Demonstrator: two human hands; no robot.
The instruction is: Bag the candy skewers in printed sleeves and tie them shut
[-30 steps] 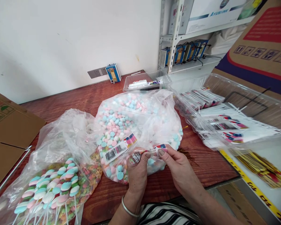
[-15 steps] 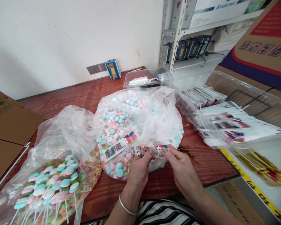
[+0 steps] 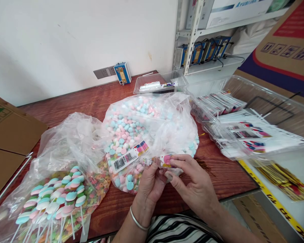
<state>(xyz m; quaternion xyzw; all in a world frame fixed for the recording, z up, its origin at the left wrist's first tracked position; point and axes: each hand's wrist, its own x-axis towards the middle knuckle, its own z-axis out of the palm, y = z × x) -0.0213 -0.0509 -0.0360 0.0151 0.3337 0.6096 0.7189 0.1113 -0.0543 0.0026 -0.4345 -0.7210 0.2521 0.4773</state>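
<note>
A small printed plastic wrapper [image 3: 165,161] with a colourful end is held between the thumb and curled fingers of my left hand [image 3: 152,182]. The fingers of my right hand [image 3: 192,182] are bent at the wrapper's right end, the index fingertip on its coloured part. My right thumb sits lower, close to my left fingertips. What is inside the wrapper is hidden by the hands. Just beyond lies another flat printed wrapper [image 3: 130,157], on top of a large clear bag of pink, white and blue candies [image 3: 124,130].
Candy skewers on white sticks [image 3: 53,199] lie on a bag of ring-shaped gummies [image 3: 98,182] at left. A clear tray [image 3: 276,91] of wrappers and sticks stands at right, near gold ties [image 3: 283,180]. Cardboard boxes [image 3: 12,135] flank the wooden table [image 3: 233,179].
My right hand has shifted a little, its thumb coming off the wrapper's end and dropping lower. My left thumb has slid slightly left, and more of the wrapper is covered.
</note>
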